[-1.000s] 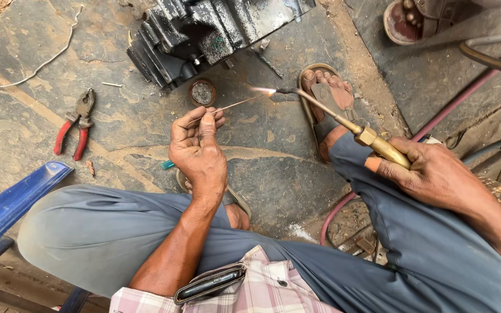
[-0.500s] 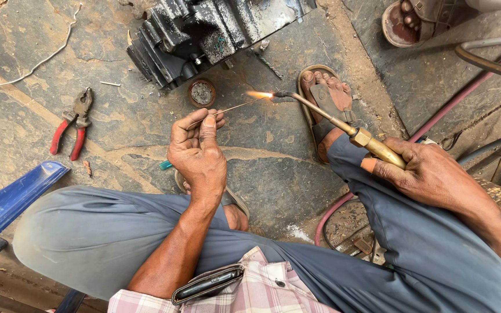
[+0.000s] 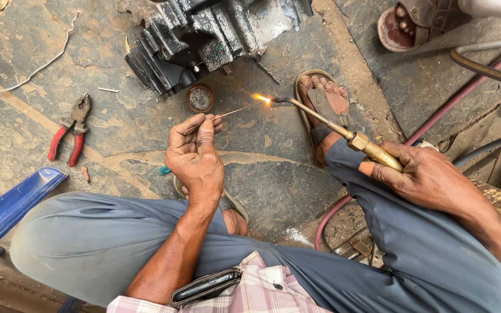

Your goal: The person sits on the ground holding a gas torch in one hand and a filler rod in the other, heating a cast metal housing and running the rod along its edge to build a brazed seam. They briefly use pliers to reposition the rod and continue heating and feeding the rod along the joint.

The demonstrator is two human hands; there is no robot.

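Left hand pinches a thin wire pointing up-right into the flame; right hand grips the torch, aimed up-left, bare floor below.

Outdoors, in hard daylight. Underfoot, a floor of cracked grey stone slabs with sandy joints and scattered grit. At the top, a grimy black finned metal engine block. To the left, red-handled steel pliers lying flat, near a thin pale wire. In the lower left corner, a blue painted metal bar. On the right, a pink rubber hose beside a dark hose.
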